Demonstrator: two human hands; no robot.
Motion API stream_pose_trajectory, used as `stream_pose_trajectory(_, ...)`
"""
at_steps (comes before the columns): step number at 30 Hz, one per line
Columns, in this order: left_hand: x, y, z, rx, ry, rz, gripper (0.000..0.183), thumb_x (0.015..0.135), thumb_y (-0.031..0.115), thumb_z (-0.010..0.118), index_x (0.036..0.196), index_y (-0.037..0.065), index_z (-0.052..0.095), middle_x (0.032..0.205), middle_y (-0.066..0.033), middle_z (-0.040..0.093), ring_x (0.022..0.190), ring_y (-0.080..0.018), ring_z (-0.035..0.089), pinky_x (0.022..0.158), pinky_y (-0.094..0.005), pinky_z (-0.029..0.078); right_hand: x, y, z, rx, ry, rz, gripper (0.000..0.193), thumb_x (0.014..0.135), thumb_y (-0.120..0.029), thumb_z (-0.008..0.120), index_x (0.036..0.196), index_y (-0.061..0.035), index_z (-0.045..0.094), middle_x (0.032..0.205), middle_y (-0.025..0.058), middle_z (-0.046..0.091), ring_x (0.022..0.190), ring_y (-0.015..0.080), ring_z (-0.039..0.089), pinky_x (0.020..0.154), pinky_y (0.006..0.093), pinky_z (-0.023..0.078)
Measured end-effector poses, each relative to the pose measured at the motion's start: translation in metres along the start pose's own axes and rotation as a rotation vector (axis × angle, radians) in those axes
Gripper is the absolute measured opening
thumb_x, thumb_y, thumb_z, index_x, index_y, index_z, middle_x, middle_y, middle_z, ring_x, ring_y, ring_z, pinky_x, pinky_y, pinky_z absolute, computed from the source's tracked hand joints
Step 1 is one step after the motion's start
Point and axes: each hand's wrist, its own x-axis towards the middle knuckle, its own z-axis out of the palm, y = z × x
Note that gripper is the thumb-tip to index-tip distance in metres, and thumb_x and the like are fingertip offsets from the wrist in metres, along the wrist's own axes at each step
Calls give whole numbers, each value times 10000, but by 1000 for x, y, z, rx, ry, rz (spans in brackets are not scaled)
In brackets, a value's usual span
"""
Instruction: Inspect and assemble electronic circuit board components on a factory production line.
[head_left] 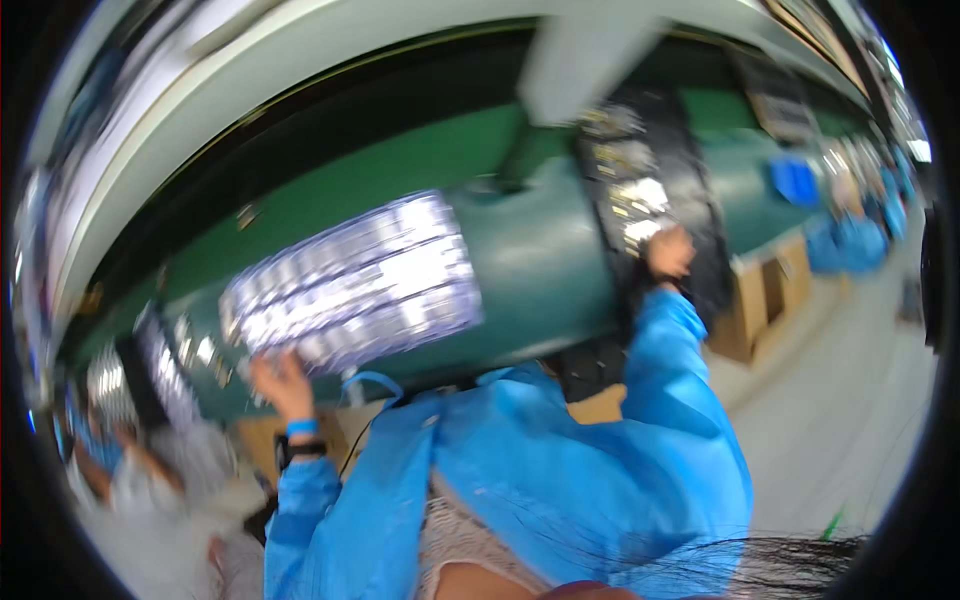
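Observation:
A clear plastic tray (350,290) with rows of shiny compartments lies on the green work surface, left of centre. My left hand (282,385) is at its near left corner, fingers apart and seemingly touching the edge. To the right, a black tray or mat (690,200) bears a column of small shiny metal parts (638,195). Over the near end of that column is my right hand (670,252), its fingers curled together. Whatever they pinch is hidden by blur. Both forearms wear blue sleeves.
Small metal pieces (205,352) lie left of the clear tray. A grey post (585,65) rises at the far side. A blue item (795,182) sits farther right, above a cardboard box (757,305). Other people (850,240) work at both ends.

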Motion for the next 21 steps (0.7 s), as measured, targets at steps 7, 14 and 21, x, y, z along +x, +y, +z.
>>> stream_pose_trajectory(7, 9, -13, 16, 102, -119, -31, 528, 868, 320, 491, 1213, -62, 371, 1253, -255, 334, 1168, -379, 319, 973, -440, 262, -24, 3, 17, 305, 75, 141, 598, 818, -457, 436, 1325, -168, 308, 1399, 156, 205, 1280, 387, 167, 927, 640, 194)
stream_pose_trajectory(14, 13, -20, 23, 128, -95, -53, 533, 873, 344, 467, 1218, -46, 357, 1235, -259, 327, 1136, -394, 333, 960, -444, 269, -12, 2, -50, 301, -44, 302, 548, 710, -401, 606, 1182, -153, 481, 1283, 176, 346, 1222, 387, 249, 941, 576, 224)
stream_pose_trajectory(21, 16, -30, 22, 157, -111, -48, 511, 867, 323, 488, 1206, -42, 374, 1217, -243, 341, 1116, -368, 359, 939, -422, 303, 28, 17, -54, 439, -293, 403, 401, 636, -324, 706, 926, -80, 575, 1002, 136, 552, 966, 321, 512, 811, 393, 416)
